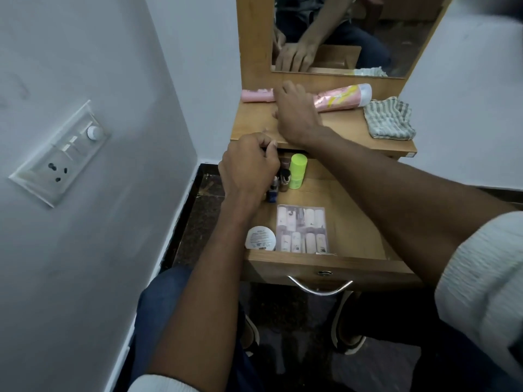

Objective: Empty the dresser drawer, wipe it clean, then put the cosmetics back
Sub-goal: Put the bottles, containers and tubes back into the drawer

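Observation:
The wooden dresser drawer (325, 264) stands pulled out below the dresser top (339, 123). Inside lie a clear pack of small bottles (302, 229), a round white jar (260, 238), a lime-green container (297, 170) and several small dark bottles (278, 183) at the back left. My left hand (249, 168) hovers curled over those small bottles; what it holds, if anything, is hidden. My right hand (295, 111) rests palm-down on the dresser top, fingers spread, between a pink item (256, 95) and a pink-and-yellow tube (343, 97).
A striped grey cloth (389, 118) lies crumpled at the right of the dresser top. A mirror (353, 32) rises behind it. A wall with a switch panel (62, 154) is close on the left. Dark floor and my shoes (348, 323) sit under the drawer handle (319, 290).

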The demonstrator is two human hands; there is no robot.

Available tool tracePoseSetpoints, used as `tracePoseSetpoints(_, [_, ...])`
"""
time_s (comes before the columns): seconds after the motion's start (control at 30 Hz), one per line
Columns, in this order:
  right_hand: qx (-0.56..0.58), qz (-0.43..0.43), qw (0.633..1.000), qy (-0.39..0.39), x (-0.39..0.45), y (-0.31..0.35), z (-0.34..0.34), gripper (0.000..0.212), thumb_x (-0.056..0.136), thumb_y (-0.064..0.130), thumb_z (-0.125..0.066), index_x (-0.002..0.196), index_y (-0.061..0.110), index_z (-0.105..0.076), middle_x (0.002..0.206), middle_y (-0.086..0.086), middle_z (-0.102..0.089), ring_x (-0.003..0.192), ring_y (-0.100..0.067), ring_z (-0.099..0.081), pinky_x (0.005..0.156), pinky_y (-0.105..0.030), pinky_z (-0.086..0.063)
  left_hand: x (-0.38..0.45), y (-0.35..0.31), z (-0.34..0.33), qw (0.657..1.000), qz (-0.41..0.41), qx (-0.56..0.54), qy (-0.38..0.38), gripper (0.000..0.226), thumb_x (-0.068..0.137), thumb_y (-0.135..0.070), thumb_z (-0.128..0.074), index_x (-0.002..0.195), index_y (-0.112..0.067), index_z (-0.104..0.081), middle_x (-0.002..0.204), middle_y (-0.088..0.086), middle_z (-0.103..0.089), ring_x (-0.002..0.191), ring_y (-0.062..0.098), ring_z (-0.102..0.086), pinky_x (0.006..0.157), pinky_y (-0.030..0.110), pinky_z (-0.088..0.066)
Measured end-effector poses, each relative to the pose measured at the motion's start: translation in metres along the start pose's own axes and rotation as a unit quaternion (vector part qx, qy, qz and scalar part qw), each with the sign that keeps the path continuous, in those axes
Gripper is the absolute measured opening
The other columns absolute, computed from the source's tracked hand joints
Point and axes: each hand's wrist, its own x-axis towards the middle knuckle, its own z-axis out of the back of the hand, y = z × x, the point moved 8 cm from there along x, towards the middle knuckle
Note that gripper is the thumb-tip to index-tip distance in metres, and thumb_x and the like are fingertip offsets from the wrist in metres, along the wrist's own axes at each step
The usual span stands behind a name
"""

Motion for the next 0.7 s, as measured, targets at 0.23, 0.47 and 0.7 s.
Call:
tracePoseSetpoints(0.23, [-0.064, 0.045, 0.997, -0.018, 0.011, 0.01, 0.001, 0.046, 0.1, 0.014, -0.061, 0.145, 0.013, -0.05, 0.145, -0.013, -0.048, 0.129, -0.033, -0.046, 0.098, -0.044, -0.043, 0.002, 0.004, 0.001, 1.0, 0.01, -0.011, -0.009, 0.021, 0.098, -0.037, -0.065, 0.086, -0.026, -0.078, 0.07, -0.009, -0.071, 0.07, 0.018, -0.062, 0.063, 0.028, -0.04])
tracePoseSetpoints(0.47, [-0.02, -0.001, 1.0, 0.009, 0.023, 0.014, -0.005, 0.041, 0.099, 0.017, -0.064, 0.139, 0.017, -0.054, 0.146, -0.009, -0.042, 0.129, -0.032, -0.04, 0.099, -0.044, -0.039, 0.002, 0.007, -0.002, 1.0, 0.018, -0.011, -0.002, 0.02, 0.098, -0.038, -0.065, 0.089, -0.028, -0.079, 0.071, -0.008, -0.072, 0.074, 0.019, -0.067, 0.066, 0.03, -0.05])
tracePoseSetpoints(0.7, [-0.034, 0.043, 0.998, 0.005, 0.014, 0.02, -0.004, 0.042, 0.097, 0.009, -0.059, 0.138, 0.016, -0.054, 0.144, -0.009, -0.052, 0.131, -0.033, -0.041, 0.099, -0.045, -0.036, 0.002, 0.011, -0.002, 1.0, 0.025, -0.003, -0.013, 0.019, 0.098, -0.039, -0.064, 0.093, -0.029, -0.079, 0.075, -0.007, -0.074, 0.079, 0.021, -0.07, 0.073, 0.037, -0.058])
